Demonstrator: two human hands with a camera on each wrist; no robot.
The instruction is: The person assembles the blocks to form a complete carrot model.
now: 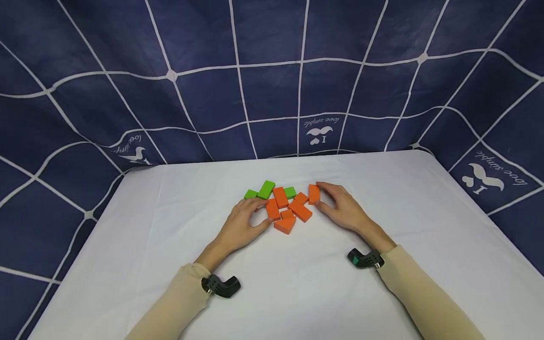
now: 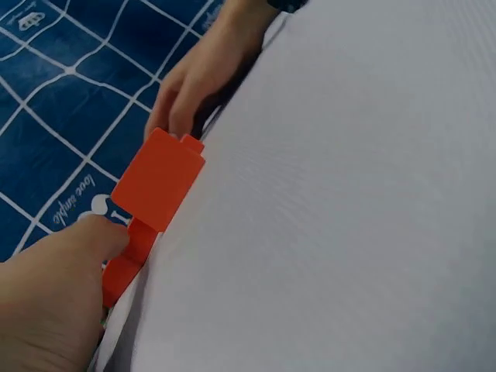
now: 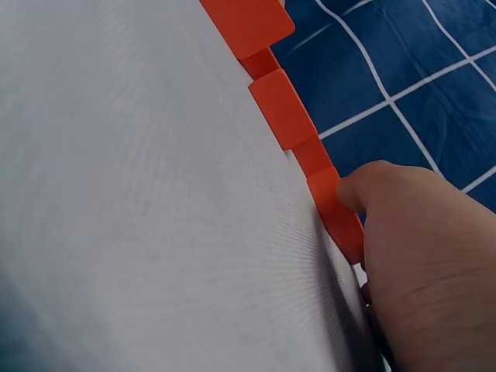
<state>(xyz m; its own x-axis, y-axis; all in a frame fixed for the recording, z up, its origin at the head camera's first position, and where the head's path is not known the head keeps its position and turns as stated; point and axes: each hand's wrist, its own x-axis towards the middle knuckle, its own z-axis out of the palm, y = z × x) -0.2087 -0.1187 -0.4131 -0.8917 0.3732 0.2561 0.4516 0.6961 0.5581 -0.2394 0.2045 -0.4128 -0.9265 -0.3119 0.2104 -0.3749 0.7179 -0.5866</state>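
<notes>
A cluster of orange and green blocks lies on the white table. My left hand (image 1: 241, 225) is at the cluster's left side, thumb and fingertips at opposite ends of an orange block (image 1: 273, 209). In the left wrist view, the left thumb meets an orange block (image 2: 139, 242) behind a larger-looking orange block (image 2: 159, 178). On the right, my right hand (image 1: 343, 208) pinches an orange block (image 1: 314, 194) between thumb and fingers. The right wrist view shows that thumb against an orange block (image 3: 335, 213); the other fingers are mostly hidden there.
Green blocks (image 1: 266, 189) sit along the cluster's far side, another green block (image 1: 290, 192) behind the orange ones. Nearest the person is a tilted-looking orange block (image 1: 285, 225). White cloth (image 1: 297, 283) covers the table; a dark blue checked curtain (image 1: 272, 94) hangs behind it.
</notes>
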